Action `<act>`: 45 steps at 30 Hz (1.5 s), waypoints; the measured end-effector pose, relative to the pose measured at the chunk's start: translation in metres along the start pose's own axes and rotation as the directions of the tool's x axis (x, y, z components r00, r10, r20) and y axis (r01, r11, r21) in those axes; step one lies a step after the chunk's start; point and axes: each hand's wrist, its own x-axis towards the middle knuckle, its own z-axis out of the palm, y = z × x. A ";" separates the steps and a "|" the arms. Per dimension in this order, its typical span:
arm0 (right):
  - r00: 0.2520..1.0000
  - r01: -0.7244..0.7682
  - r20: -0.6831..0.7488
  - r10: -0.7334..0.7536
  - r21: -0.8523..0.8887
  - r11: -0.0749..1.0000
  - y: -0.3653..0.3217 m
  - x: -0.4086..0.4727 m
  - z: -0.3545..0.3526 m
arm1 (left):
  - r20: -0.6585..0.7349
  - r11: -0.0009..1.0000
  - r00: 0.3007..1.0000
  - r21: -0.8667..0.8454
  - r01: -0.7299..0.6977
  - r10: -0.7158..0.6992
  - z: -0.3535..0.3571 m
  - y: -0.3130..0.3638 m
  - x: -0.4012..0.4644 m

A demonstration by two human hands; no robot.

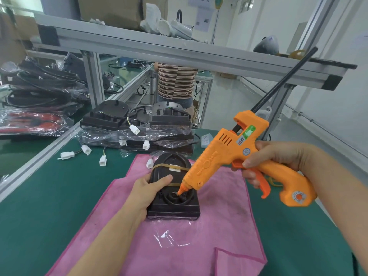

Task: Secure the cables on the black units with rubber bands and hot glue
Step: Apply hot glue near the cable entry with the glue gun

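The left hand (148, 188) grips the side of the black unit (172, 188), which lies on the pink cloth (219, 226). It looks hard and light, so holding its edge keeps it steady. The right hand (278, 160) grips the orange glue gun (235, 156), tip on the coiled cable (175, 197). That tip is probably hot.

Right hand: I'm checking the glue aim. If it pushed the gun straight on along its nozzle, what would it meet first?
The coiled cable on the black unit; the glue gun nozzle in the right hand seems already at it, though depth is unclear.
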 end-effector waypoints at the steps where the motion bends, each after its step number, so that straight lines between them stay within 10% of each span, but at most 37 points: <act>1: 1.000 0.003 0.001 -0.003 -0.003 1.000 0.000 0.000 0.000 | -0.001 1.000 1.000 0.002 -0.001 0.001 0.000 0.000 0.000; 45: 0.996 0.089 -0.028 -0.089 -0.008 0.996 0.017 0.009 -0.002 | 0.000 1.000 1.000 -0.002 -0.029 0.029 0.000 -0.001 -0.004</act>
